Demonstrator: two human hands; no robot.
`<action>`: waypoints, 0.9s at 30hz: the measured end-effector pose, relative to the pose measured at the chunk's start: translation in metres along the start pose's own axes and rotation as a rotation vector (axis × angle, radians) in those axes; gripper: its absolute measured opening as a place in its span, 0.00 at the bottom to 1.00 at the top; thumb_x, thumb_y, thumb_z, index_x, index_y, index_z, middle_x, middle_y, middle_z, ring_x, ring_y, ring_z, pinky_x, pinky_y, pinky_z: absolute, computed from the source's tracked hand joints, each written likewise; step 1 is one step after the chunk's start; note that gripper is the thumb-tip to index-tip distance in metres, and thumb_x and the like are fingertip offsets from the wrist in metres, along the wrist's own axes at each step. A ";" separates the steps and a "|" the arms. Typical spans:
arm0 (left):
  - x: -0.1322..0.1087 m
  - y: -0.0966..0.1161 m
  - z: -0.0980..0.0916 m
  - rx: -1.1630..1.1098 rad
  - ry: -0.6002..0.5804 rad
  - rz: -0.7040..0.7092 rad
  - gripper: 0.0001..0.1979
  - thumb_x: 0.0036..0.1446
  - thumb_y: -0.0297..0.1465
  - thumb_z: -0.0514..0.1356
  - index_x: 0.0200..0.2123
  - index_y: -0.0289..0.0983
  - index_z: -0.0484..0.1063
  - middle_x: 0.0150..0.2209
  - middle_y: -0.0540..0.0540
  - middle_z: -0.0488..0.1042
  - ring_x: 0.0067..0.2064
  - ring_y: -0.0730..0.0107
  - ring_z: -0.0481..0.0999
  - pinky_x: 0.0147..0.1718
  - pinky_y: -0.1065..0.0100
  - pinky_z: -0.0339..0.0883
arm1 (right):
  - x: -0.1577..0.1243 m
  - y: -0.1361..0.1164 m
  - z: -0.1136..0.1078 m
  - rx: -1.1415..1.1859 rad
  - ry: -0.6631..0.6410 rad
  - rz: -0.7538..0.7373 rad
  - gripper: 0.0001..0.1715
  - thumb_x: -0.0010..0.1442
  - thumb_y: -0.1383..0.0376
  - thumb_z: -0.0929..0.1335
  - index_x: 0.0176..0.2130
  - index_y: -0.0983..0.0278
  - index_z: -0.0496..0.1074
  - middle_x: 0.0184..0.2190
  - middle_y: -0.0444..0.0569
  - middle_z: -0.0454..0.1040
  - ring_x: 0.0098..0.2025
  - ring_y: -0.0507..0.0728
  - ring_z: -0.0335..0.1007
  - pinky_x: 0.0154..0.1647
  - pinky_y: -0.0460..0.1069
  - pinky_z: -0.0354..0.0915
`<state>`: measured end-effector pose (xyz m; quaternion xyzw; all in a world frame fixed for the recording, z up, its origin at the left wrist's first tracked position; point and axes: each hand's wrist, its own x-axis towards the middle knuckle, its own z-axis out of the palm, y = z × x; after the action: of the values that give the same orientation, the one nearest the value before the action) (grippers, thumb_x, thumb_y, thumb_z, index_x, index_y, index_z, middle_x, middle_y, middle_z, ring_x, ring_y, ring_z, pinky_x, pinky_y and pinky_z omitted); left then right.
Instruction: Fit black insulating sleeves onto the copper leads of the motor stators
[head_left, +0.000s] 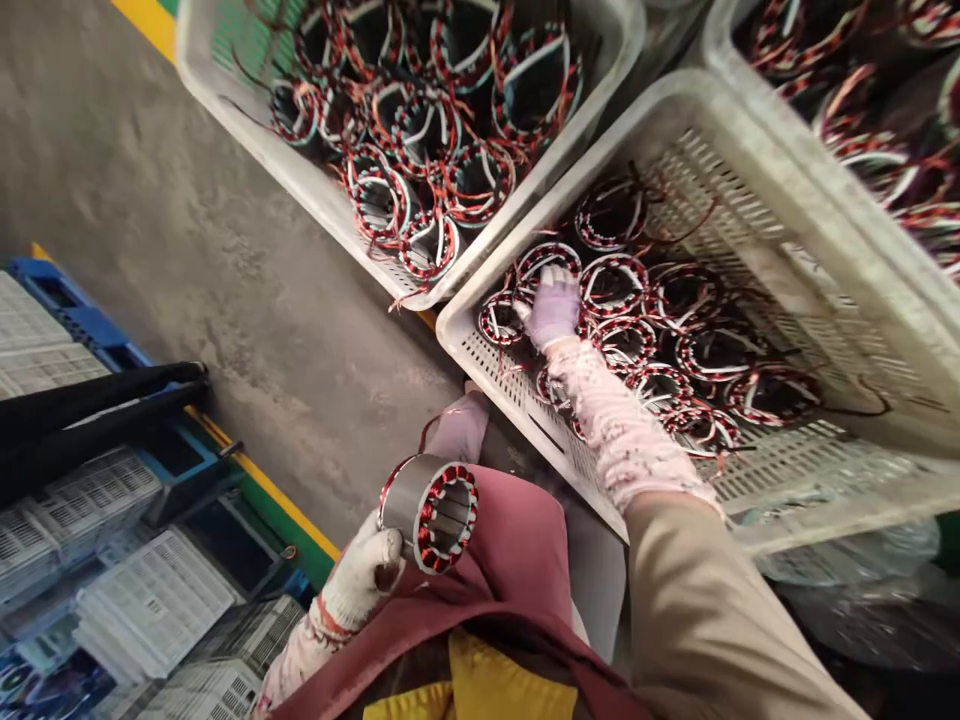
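A motor stator (429, 514), a shiny metal ring with red wire wound inside, sits tilted in the left hand (358, 570). More stators (613, 285) lie in a white crate (787, 300), and the right hand (553, 308) touches them.

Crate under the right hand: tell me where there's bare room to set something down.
Bare mesh runs along the crate's far side, between the stator coils and its wall. The concrete floor lies free beside the upper crate. Crowded: around the right hand.
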<state>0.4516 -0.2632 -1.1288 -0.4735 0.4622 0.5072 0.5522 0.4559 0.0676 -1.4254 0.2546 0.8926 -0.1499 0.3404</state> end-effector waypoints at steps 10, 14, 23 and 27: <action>0.015 -0.014 0.003 0.012 -0.098 -0.005 0.26 0.43 0.47 0.72 0.44 0.39 0.80 0.35 0.42 0.82 0.43 0.48 0.81 0.44 0.55 0.75 | 0.072 0.000 0.045 0.055 -0.198 0.182 0.56 0.55 0.65 0.71 0.70 0.86 0.45 0.41 0.78 0.75 0.49 0.78 0.74 0.49 0.71 0.65; 0.005 -0.013 -0.009 0.067 -0.146 0.002 0.26 0.45 0.48 0.71 0.44 0.38 0.81 0.35 0.41 0.82 0.40 0.50 0.81 0.42 0.56 0.75 | 0.063 -0.008 0.045 0.065 -0.150 0.179 0.52 0.58 0.64 0.69 0.69 0.87 0.46 0.44 0.80 0.74 0.52 0.78 0.72 0.51 0.72 0.64; -0.022 -0.018 -0.007 0.110 -0.123 0.064 0.30 0.40 0.47 0.74 0.45 0.38 0.81 0.36 0.42 0.82 0.37 0.55 0.81 0.39 0.61 0.75 | -0.052 -0.025 0.017 -0.079 -0.199 -0.414 0.31 0.67 0.73 0.54 0.66 0.76 0.60 0.65 0.67 0.62 0.68 0.63 0.55 0.70 0.63 0.50; -0.005 -0.037 0.001 0.151 -0.145 0.050 0.28 0.41 0.48 0.73 0.44 0.41 0.81 0.36 0.44 0.83 0.41 0.50 0.82 0.43 0.57 0.75 | -0.038 -0.003 0.035 -0.066 -0.246 -0.522 0.29 0.66 0.73 0.56 0.63 0.78 0.64 0.58 0.68 0.70 0.64 0.66 0.59 0.65 0.63 0.57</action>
<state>0.4883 -0.2644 -1.1218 -0.3809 0.4695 0.5177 0.6054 0.4978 0.0364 -1.4244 -0.0152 0.8843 -0.2333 0.4041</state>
